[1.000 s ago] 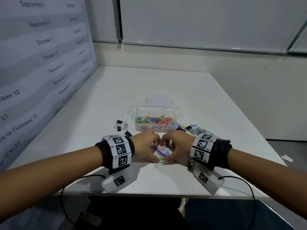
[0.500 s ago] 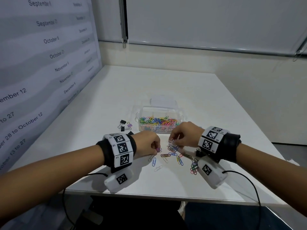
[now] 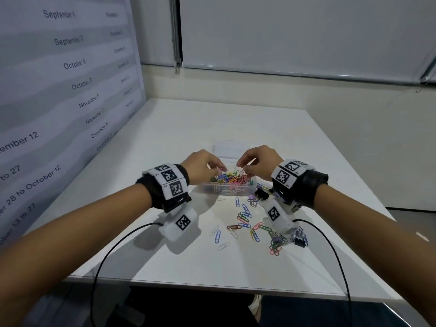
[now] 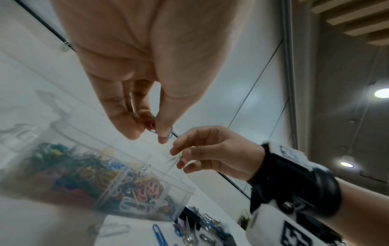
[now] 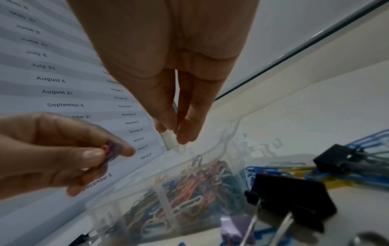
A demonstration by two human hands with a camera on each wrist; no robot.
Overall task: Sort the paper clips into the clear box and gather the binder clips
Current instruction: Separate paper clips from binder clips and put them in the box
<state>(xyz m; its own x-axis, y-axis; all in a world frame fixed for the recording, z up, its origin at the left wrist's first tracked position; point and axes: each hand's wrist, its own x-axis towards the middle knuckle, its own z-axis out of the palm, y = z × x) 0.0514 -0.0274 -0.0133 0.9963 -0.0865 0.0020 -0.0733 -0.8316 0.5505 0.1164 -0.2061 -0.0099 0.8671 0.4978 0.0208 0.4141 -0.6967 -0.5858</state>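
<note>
The clear box [image 3: 205, 186] holds a heap of coloured paper clips [image 3: 230, 179]. My left hand [image 3: 218, 170] hovers over its left side and pinches blue and red paper clips [image 4: 163, 133] between thumb and fingers. Over the right side, my right hand [image 3: 241, 169] pinches a silver paper clip [image 4: 174, 160]. Several loose paper clips [image 3: 245, 218] lie on the table in front of the box. A black binder clip [image 3: 262, 193] sits by the box's right front corner, and another black binder clip [image 3: 299, 242] lies nearer me, partly hidden under my right wrist.
The box's clear lid [image 3: 230, 149] lies just behind it. A small purple binder clip [image 3: 251, 197] sits beside the black one. The white table [image 3: 306, 147] has a calendar wall [image 3: 59, 90] along its left side, and its front edge [image 3: 212, 283] is close to me.
Both hands have lifted from the loose clips on the table and moved forward to above the box, carrying clips with them.
</note>
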